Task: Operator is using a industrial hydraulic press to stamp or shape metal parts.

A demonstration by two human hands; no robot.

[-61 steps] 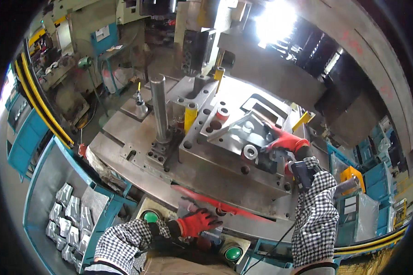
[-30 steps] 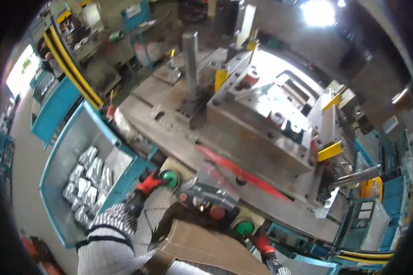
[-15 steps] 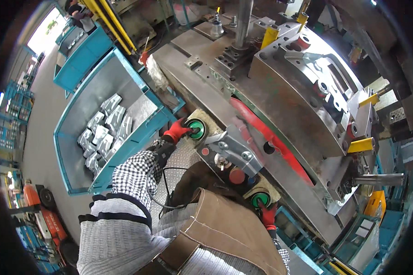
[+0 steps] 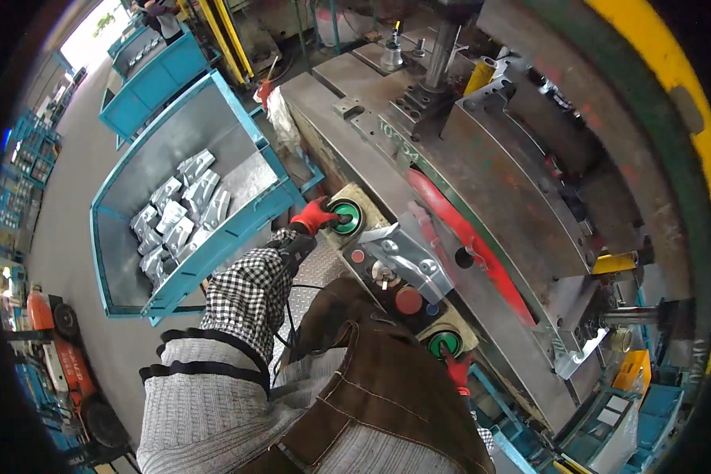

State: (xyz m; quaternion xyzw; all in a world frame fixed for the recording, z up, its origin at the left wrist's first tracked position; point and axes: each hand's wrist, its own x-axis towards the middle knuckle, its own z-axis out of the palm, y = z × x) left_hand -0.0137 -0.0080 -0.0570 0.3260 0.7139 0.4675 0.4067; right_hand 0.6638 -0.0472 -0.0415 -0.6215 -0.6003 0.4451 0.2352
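While the press bed (image 4: 482,182) fills the upper right of the head view with little free room, open floor (image 4: 79,205) lies to the left beyond a blue bin (image 4: 213,134). Along the bed's near edge runs a control panel (image 4: 395,276) with a green button at each end. The left hand (image 4: 314,217), in a red glove, lies with fingers spread flat on the left button (image 4: 345,216), holding nothing. The right hand (image 4: 457,370), also red-gloved, touches the right button (image 4: 445,344) from below; most of it is hidden behind the brown apron (image 4: 387,395), so its spread cannot be told. Between the buttons sit a red knob (image 4: 408,300) and a grey metal bracket (image 4: 407,253). Grey metal parts (image 4: 180,213) lie piled in the bin, just left of the left forearm. A red strip (image 4: 466,237) runs along the bed beyond the panel, and a steel post (image 4: 441,43) rises at the far end.
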